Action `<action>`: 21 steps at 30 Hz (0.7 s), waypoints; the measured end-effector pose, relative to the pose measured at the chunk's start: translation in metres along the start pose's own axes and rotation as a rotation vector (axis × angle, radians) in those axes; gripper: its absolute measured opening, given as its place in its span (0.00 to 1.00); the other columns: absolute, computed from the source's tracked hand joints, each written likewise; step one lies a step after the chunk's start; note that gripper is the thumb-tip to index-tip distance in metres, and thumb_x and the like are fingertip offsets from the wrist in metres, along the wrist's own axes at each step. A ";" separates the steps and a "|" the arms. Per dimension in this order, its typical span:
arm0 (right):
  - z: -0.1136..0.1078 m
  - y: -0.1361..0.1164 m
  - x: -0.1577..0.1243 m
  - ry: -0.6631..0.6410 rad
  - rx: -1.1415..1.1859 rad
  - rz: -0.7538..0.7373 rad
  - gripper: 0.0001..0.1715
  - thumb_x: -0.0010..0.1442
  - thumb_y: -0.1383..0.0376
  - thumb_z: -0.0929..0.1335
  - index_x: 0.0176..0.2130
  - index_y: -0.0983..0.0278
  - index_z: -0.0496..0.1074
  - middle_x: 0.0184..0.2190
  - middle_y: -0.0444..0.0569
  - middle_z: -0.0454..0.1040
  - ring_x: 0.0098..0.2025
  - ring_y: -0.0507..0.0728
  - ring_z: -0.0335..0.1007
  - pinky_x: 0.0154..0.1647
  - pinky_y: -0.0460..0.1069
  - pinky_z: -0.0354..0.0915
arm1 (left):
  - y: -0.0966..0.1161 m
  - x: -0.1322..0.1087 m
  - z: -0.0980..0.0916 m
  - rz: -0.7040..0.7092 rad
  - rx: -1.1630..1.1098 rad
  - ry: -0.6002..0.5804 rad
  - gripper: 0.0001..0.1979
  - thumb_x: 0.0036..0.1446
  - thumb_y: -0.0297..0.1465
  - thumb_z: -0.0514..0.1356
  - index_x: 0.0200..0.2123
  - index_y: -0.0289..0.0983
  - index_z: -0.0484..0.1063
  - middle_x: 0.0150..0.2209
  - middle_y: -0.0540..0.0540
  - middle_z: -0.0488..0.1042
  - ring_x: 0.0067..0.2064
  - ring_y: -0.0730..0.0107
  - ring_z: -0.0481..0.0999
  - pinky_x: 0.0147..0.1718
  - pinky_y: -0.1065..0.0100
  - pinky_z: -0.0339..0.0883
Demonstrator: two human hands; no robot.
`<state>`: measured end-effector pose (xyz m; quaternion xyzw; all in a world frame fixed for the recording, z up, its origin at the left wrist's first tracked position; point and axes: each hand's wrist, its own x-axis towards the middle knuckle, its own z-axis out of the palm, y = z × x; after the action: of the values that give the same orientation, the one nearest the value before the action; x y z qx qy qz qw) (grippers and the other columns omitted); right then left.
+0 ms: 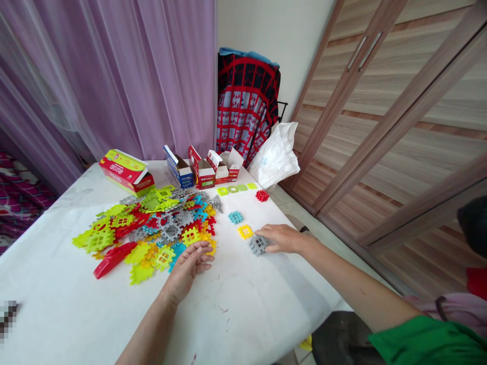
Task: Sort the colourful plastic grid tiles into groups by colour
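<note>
The stack of grey, square, notched plastic pieces [258,245] sits on the white-covered surface [236,309] at the fingertips of the right hand [283,238], the nearer hand; being roughly square, it shows no clear long axis. The right grip is closed around the stack's right side, thumb and fingers touching it. The left hand [190,264], fingers loosely bent and parted, appears unladen beside the multicoloured heap of interlocking plastic pieces [152,223], well apart from the stack.
</note>
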<state>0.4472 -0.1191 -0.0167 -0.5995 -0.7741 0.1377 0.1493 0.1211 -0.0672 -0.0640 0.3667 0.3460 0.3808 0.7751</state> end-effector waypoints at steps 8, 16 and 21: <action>-0.005 -0.003 0.003 -0.246 -0.171 -0.060 0.36 0.49 0.64 0.72 0.58 0.55 0.67 0.44 0.46 0.75 0.44 0.58 0.71 0.46 0.50 0.66 | 0.000 0.000 0.000 -0.014 0.006 0.007 0.19 0.44 0.40 0.70 0.39 0.38 0.75 0.37 0.46 0.79 0.33 0.70 0.79 0.28 0.73 0.71; -0.005 -0.007 -0.002 -0.109 -0.122 0.014 0.33 0.54 0.65 0.69 0.59 0.55 0.66 0.48 0.48 0.74 0.45 0.58 0.73 0.47 0.49 0.65 | 0.012 -0.003 -0.007 0.163 0.155 0.076 0.22 0.43 0.46 0.69 0.38 0.37 0.75 0.36 0.44 0.78 0.33 0.66 0.78 0.30 0.69 0.73; 0.008 -0.022 0.009 0.031 -0.134 0.007 0.25 0.56 0.66 0.66 0.54 0.55 0.71 0.49 0.47 0.74 0.50 0.59 0.71 0.49 0.51 0.65 | 0.025 -0.002 -0.040 0.591 0.496 0.523 0.15 0.51 0.43 0.63 0.36 0.40 0.74 0.34 0.47 0.78 0.39 0.64 0.77 0.41 0.66 0.70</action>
<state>0.4226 -0.1161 -0.0152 -0.6131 -0.7770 0.0767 0.1204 0.0792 -0.0461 -0.0624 0.5157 0.4911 0.5707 0.4089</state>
